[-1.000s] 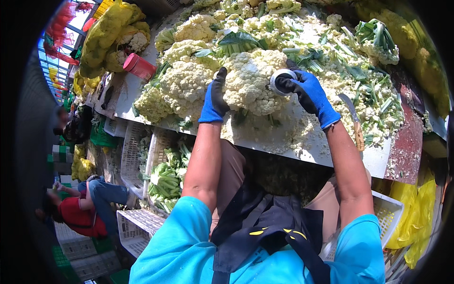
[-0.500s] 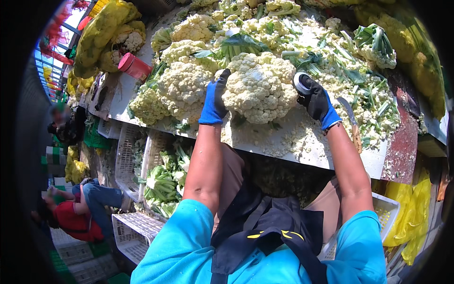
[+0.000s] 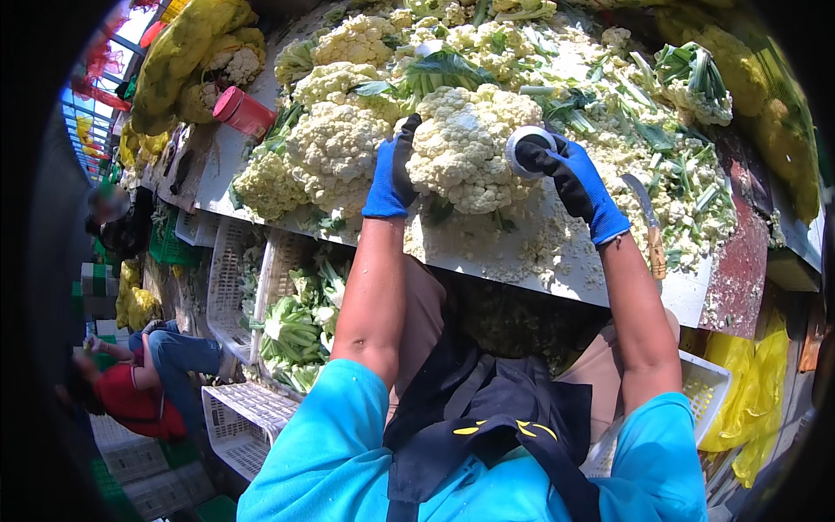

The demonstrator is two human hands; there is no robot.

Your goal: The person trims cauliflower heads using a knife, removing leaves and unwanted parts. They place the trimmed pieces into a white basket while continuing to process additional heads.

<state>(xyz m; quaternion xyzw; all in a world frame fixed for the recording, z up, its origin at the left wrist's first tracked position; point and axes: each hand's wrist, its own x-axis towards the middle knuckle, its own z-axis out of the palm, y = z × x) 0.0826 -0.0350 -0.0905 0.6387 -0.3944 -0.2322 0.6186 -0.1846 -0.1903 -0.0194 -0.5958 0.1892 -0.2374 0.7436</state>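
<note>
A big cream-coloured cauliflower head [image 3: 470, 152] lies near the front edge of the table between my two hands. My left hand [image 3: 393, 174], in a blue and black glove, steadies its left side, the thumb pointing up along the curds. In my gloved right hand [image 3: 565, 170] is a white ring-shaped thing [image 3: 531, 150], its round face pressed against the right side of the head; its exact kind I cannot make out. A knife [image 3: 651, 228] with a curved blade and wooden handle lies right of my right hand. More cauliflower heads [image 3: 337, 143] crowd the left.
Cauliflower crumbs and leaf scraps [image 3: 678, 196] cover much of the white table [image 3: 557, 280]. A red canister [image 3: 245, 113] stands at left, near yellow net sacks [image 3: 178, 70]. Below left are white crates [image 3: 233, 296] and leafy trimmings [image 3: 294, 333]. A seated person in red [image 3: 130, 400] is farther left.
My right hand has moved left, bringing the white ring-shaped thing from beside the cauliflower onto its right face. The left hand stays at its side, and the cauliflower looks slightly turned.
</note>
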